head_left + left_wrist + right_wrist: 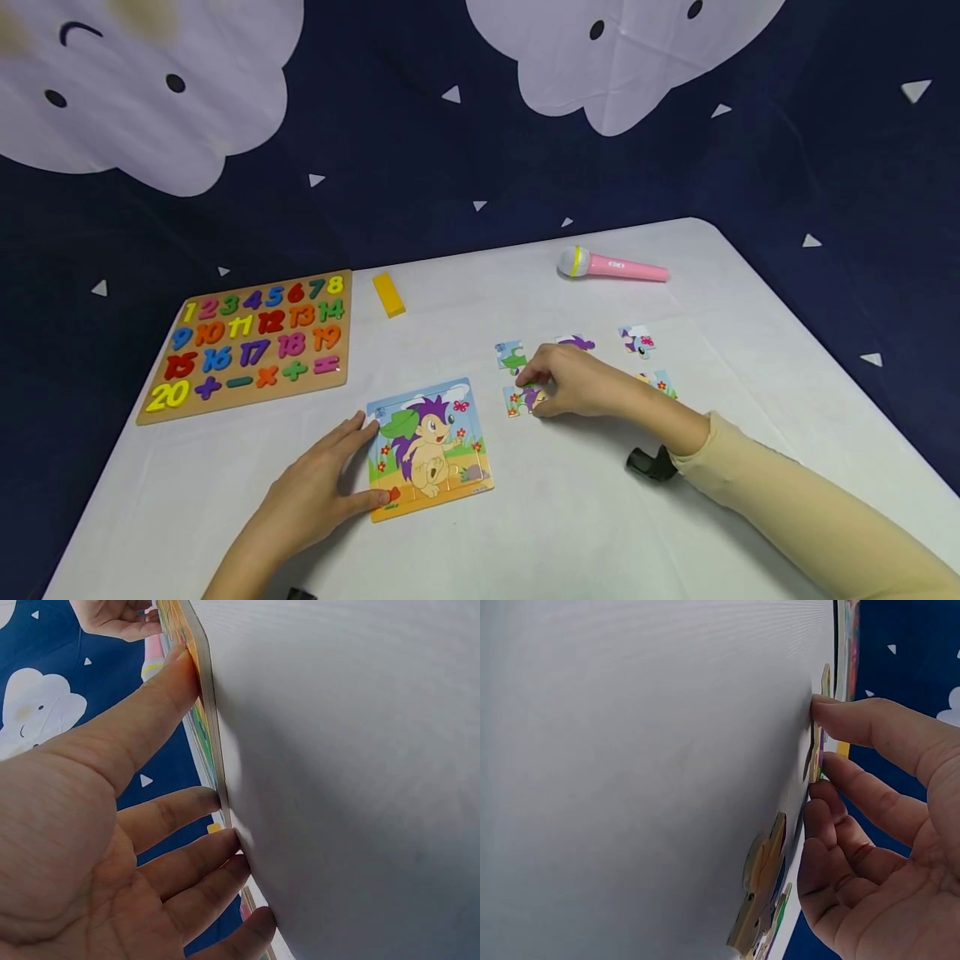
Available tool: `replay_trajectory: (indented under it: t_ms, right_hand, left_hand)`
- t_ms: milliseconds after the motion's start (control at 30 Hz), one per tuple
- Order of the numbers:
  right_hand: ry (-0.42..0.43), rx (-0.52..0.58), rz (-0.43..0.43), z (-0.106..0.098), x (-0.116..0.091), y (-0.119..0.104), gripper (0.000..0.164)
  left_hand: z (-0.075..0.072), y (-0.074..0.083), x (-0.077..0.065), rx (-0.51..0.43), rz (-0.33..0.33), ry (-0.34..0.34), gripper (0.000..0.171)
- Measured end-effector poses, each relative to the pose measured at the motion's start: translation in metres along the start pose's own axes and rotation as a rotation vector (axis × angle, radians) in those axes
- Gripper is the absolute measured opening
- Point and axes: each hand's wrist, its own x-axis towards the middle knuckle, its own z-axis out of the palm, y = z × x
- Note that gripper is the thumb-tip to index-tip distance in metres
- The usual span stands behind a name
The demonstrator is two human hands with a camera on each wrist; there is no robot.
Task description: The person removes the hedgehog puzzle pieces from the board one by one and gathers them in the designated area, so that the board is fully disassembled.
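From my remote post I see the left hand [318, 477] with fingers loosely spread along the left edge of the hedgehog puzzle board [444, 500], its thumb resting on the lower left corner. The right hand [583, 382] pinches a puzzle piece [817, 754] between thumb and forefinger, low over the white worktop [555, 525], to the right of that board. A leaf piece [510, 353] lies just beyond the pinching fingers, and a butterfly piece [639, 340] farther right. I also have a number board [315, 382] at far left, a yellow block [388, 295] beside it, and a pink microphone [622, 267] toward the back.
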Motion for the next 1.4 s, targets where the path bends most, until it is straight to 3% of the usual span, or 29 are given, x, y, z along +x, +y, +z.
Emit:
replay_trajectory:
  t_ms: [800, 1400]
  right_hand:
    - [-0.01, -0.018, 0.011, 0.0, 0.0, -0.001, 0.04]
    - [0.017, -0.006, -0.053, 0.005, 0.001, -0.016, 0.04]
  left_hand:
    - [0.002, 0.0, 0.001, 0.009, -0.007, -0.001, 0.103]
    - [0.001, 0.001, -0.001, 0.01, 0.002, 0.011, 0.102]
